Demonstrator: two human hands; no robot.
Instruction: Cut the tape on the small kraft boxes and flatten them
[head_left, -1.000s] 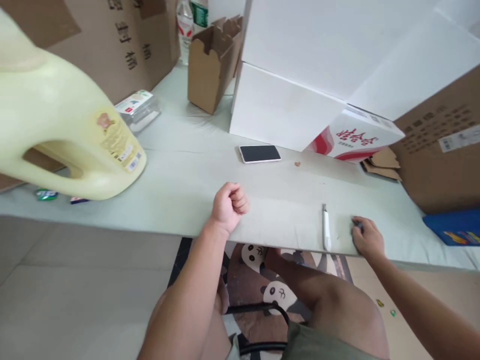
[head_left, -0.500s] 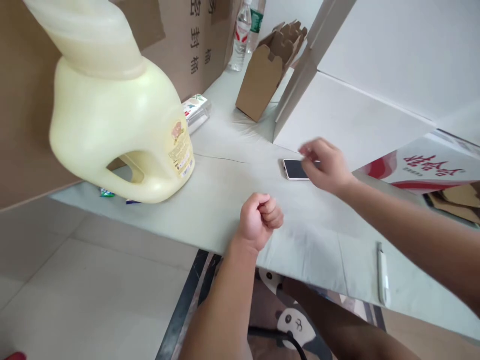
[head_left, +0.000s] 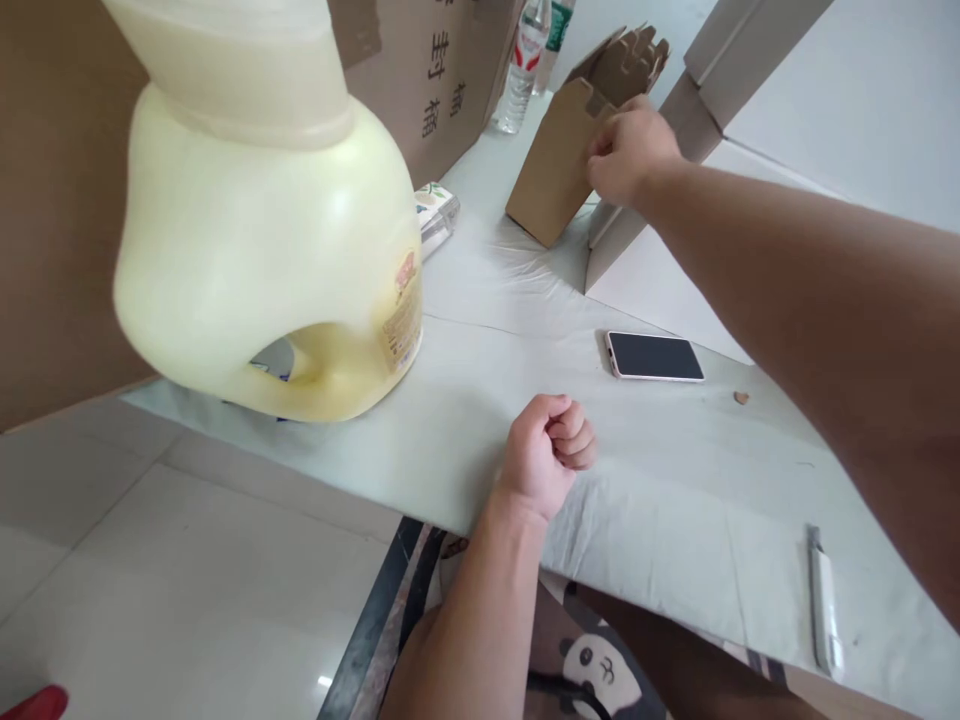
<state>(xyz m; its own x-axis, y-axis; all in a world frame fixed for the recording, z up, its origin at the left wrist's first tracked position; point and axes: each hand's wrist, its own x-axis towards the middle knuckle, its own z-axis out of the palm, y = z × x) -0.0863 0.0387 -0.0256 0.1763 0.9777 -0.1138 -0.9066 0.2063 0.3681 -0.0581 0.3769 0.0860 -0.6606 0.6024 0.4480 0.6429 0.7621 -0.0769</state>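
My left hand [head_left: 550, 450] is a closed fist on the pale table cover, its wrist by the front edge; whatever may be inside the fingers is hidden. My right hand [head_left: 634, 155] reaches far forward, its fingers curled together at the right side of an open brown cardboard box [head_left: 551, 165]. From this angle I cannot tell whether the fingers touch the box or pinch something small. Below my right forearm lies a smartphone [head_left: 655, 357], dark screen up. A small brown bit [head_left: 741, 397] lies to the right of the phone.
A big pale-yellow jug [head_left: 247, 240] stands at the left, before a large carton [head_left: 67, 200]. A water bottle [head_left: 525, 70] is at the back. White boxes [head_left: 847, 80] rise at the right. A white utility knife [head_left: 825, 605] lies near the front edge.
My right hand has moved from above the phone, forward to the cardboard box, uncovering the phone. My left fist keeps its shape on the table. The view has shifted slightly.
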